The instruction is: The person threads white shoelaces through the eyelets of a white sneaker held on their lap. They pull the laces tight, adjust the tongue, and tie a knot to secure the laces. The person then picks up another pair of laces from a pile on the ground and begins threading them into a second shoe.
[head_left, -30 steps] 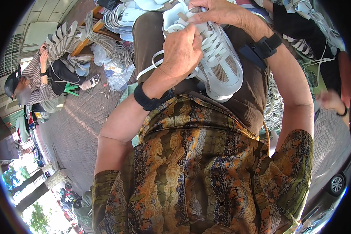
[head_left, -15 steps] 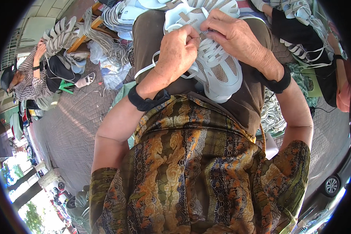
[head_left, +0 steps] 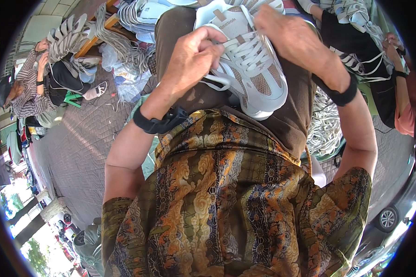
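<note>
"State the item and its position."

"One low shoe point(head_left: 253, 76), resting on the person's lap over brown ribbed-looking trousers point(head_left: 291, 122), toe toward the body, collar away."

"Materials?"

"Pale, smooth overlays with rounded edges, set around tan open mesh point(head_left: 261, 86). The tongue point(head_left: 231, 30) is padded and light grey. Flat white laces point(head_left: 249, 57) cross the front in overlapping rows; a lace loop point(head_left: 216, 81) stands out at the left side of the shoe."

"Left hand?"

"The left hand point(head_left: 194, 57) is by the left eyelet edge, fingers curled inward, index finger and thumb close together. Whether a lace is pinched between them cannot be told."

"Right hand?"

"The right hand point(head_left: 291, 39) is at the shoe's right upper edge, fingers bent and blurred. Contact and grip cannot be told."

"Anything on the wrists?"

"A black band on each, the left one point(head_left: 157, 123) carrying a bulky piece."

"Surroundings?"

"To the right, a tangled heap of white cords point(head_left: 326, 129). To the left, crumpled translucent plastic point(head_left: 129, 81) near patterned paving point(head_left: 83, 157). Further left, a seated co-worker point(head_left: 25, 92) holds a fanned row of curved grey pieces point(head_left: 69, 39)."
</note>
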Demonstrator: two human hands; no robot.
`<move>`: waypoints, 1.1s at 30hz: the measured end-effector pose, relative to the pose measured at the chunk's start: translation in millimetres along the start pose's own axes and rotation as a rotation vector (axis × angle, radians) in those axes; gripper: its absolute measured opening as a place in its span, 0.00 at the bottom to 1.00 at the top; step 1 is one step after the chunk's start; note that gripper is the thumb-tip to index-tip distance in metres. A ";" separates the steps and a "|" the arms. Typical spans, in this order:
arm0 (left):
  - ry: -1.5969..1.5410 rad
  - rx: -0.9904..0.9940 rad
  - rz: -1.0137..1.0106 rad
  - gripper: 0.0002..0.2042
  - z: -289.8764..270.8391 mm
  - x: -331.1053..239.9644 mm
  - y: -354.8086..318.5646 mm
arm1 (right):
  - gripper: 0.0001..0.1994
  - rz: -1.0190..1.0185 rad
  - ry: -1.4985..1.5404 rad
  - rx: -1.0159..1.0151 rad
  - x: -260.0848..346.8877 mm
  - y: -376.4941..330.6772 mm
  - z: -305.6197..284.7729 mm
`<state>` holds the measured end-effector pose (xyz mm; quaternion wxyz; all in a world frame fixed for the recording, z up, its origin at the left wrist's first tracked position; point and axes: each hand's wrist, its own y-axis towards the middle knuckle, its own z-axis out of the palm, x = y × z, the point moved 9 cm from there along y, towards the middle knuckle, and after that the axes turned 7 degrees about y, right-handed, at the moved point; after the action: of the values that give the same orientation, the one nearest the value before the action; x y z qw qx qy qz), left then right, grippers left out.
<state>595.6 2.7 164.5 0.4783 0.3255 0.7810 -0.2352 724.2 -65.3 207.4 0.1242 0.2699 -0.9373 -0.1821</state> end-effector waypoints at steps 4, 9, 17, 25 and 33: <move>-0.171 0.051 -0.004 0.07 -19.5 4.6 -8.8 | 0.06 0.108 -0.195 -0.112 -44.1 -51.9 -49.8; -0.141 0.101 0.070 0.08 -21.8 -16.5 -8.7 | 0.07 0.511 -0.500 -0.112 -127.1 -204.7 -130.0; 0.344 0.043 0.275 0.10 5.4 -48.1 -2.5 | 0.07 1.001 -0.531 -0.195 -184.7 -395.1 -157.1; 0.307 -0.094 0.128 0.15 -36.1 12.9 -22.2 | 0.15 0.777 0.056 -0.300 -90.4 -170.1 -58.2; 0.544 0.043 0.017 0.10 -16.3 20.9 -26.4 | 0.14 0.455 -0.069 0.107 -5.8 -44.3 31.2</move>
<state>559.7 1.8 154.2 0.2456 0.3933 0.8729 -0.1517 739.0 -88.5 160.4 0.1153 0.0516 -0.9860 -0.1089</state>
